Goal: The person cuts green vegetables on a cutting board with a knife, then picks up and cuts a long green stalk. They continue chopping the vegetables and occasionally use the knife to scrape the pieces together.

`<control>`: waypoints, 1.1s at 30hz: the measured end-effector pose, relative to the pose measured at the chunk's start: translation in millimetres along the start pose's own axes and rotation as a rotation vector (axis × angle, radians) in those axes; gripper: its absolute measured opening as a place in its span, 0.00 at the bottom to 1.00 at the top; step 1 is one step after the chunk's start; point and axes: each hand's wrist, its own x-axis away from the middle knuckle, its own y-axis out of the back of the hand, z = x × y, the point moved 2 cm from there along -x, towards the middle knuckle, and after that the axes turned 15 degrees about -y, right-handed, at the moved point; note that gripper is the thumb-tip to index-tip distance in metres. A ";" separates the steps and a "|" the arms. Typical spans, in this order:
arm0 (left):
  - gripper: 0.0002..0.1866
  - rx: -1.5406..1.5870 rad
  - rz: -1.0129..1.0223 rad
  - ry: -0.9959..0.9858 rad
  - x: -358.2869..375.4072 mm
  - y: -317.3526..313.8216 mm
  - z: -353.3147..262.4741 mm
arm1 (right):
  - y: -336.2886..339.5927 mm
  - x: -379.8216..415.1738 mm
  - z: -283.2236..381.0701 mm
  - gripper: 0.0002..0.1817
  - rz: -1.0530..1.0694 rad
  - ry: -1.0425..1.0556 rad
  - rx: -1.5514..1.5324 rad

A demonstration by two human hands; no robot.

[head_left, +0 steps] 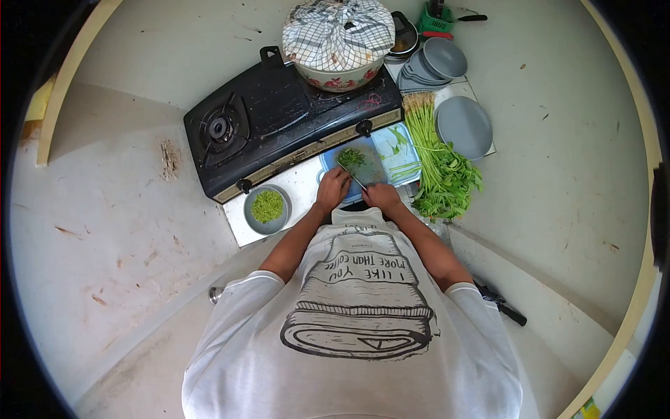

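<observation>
My right hand [381, 197] is closed round the handle of a knife [354, 180], whose thin blade slants up to the left over the cutting board [377, 174]. Close by the blade, my left hand [333, 187] rests at the board's left edge with its fingers bent together; what they hold, if anything, is hidden. A small heap of chopped green leaves [350, 156] lies on the board just beyond the blade tip. To the right, a light blue tray or board [406, 159] carries a few loose leaves and stems. Beside it is a big bunch of leafy greens [447, 178], roots pointing away from me.
A grey bowl [248, 214] of chopped pale green pieces stands at left. Behind the board is a black two-burner stove [272, 112], bearing a cloth-covered pot [335, 78]. Grey bowls [447, 58], a grey plate [464, 127] and a lidded pan [405, 38] stand at right.
</observation>
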 end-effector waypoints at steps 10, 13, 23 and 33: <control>0.06 -0.013 -0.133 0.174 13.7 1.3 -9.8 | 10.8 0.9 -19.0 0.26 0.030 0.066 0.038; 0.05 -0.035 -0.188 0.208 12.0 5.1 -7.5 | 15.8 -3.3 -14.0 0.25 0.049 0.085 0.045; 0.04 -0.123 -0.152 0.212 11.8 0.5 -8.0 | 4.8 -10.0 -3.3 0.24 0.094 0.143 0.056; 0.05 -0.193 -0.064 0.065 16.1 3.5 -13.3 | 12.8 -10.8 -0.9 0.22 0.138 0.114 0.092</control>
